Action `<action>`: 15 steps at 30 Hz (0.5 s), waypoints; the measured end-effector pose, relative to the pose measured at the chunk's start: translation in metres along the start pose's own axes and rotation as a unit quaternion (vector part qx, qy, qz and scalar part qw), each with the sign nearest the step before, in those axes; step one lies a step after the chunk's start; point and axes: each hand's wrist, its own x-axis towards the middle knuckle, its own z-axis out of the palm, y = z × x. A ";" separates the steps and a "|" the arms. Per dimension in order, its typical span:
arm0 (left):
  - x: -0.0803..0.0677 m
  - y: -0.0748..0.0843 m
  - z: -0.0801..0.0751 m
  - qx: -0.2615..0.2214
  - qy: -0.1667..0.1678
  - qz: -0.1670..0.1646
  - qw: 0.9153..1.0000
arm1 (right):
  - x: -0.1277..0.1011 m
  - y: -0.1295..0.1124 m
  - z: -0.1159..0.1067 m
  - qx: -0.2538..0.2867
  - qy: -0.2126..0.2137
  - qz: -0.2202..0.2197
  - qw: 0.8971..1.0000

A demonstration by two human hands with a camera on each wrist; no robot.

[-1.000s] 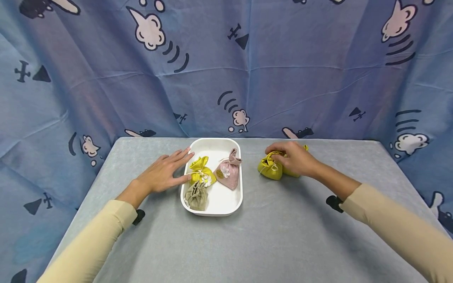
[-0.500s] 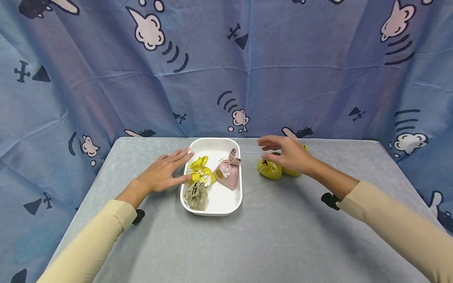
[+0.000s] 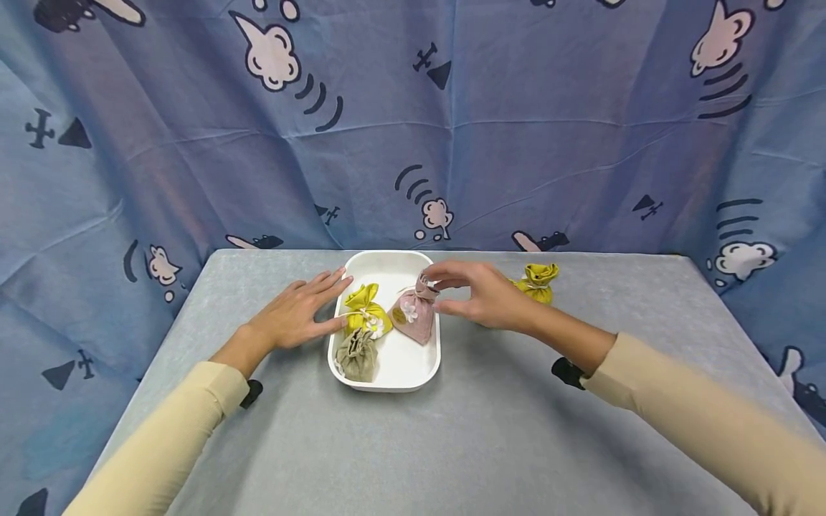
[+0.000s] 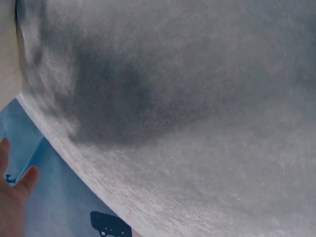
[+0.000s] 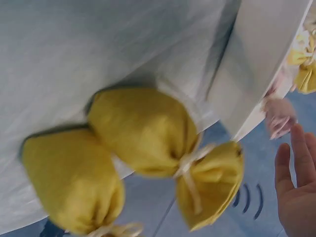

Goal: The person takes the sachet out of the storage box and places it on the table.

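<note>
In the head view my left hand (image 3: 293,315) rests its spread fingers on the left rim of a white tray (image 3: 403,367). Inside lie a pink drawstring pouch (image 3: 416,322), a yellow drawstring pouch (image 3: 363,304) and a grey-green drawstring pouch (image 3: 357,357). My right hand (image 3: 487,295) reaches to the tray's right rim, thumb and fingers parted beside the pink pouch's gathered neck. Its fingers look straight in the right wrist view, close to the pink pouch (image 5: 280,117). Two more yellow pouches (image 5: 143,131) stand on the table below the right wrist, one hidden by the hand in the head view.
A grey cloth covers the table (image 3: 413,459). Behind it and at both sides hangs a blue patterned curtain (image 3: 361,165). The left wrist view holds mostly tabletop, with some fingers at its lower left edge.
My right hand has let go of a yellow pouch on the table's right side and moved left to the pink pouch at the tray. The left hand has stayed on the rim.
</note>
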 end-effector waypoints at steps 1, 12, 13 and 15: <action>0.000 0.000 0.000 0.001 -0.001 -0.001 1.000 | 0.001 -0.001 0.003 0.007 -0.005 -0.005 1.000; 0.001 0.000 0.000 -0.001 -0.012 -0.010 1.000 | 0.011 -0.016 0.029 0.031 -0.038 0.000 0.999; 0.001 0.000 0.000 -0.001 -0.012 -0.010 1.000 | 0.012 -0.017 0.031 0.032 -0.040 0.001 0.999; 0.001 0.000 -0.001 -0.001 -0.012 -0.011 1.000 | 0.014 -0.019 0.036 0.040 -0.047 0.004 0.998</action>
